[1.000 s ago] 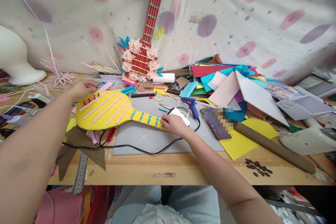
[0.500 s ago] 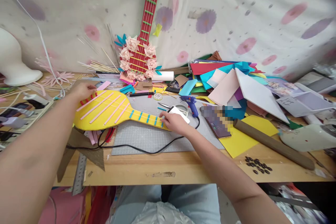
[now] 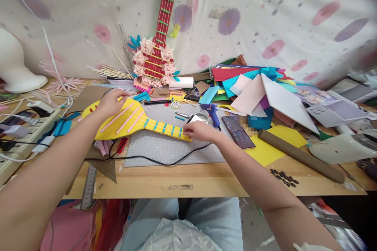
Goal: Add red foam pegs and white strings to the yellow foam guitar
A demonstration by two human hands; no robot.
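Observation:
A yellow lute-shaped craft piece (image 3: 138,119) lies tilted across the grey cutting mat (image 3: 159,153), its round body at the left and its neck pointing right. Pink strips cross the body, blue ones cross the neck, and a few red pieces show at the far left. My left hand (image 3: 113,102) hovers over or rests on the body's upper edge, fingers loosely bent and apart, hiding part of it. At the neck's end, the fingers of my right hand (image 3: 198,130) are closed where a thin white string (image 3: 160,126) runs along the neck.
Behind the mat stands a red flowered lute model (image 3: 154,60). Scissors (image 3: 187,115), a blue glue gun (image 3: 212,113) and a phone (image 3: 238,131) lie near my right hand. Coloured sheets (image 3: 250,82) pile up behind. A black cable (image 3: 159,166) crosses the mat; a power strip (image 3: 26,137) sits left.
My left hand has moved right from the far end of the body to its upper middle. My right hand stays at the neck's end, its fingers now more closed.

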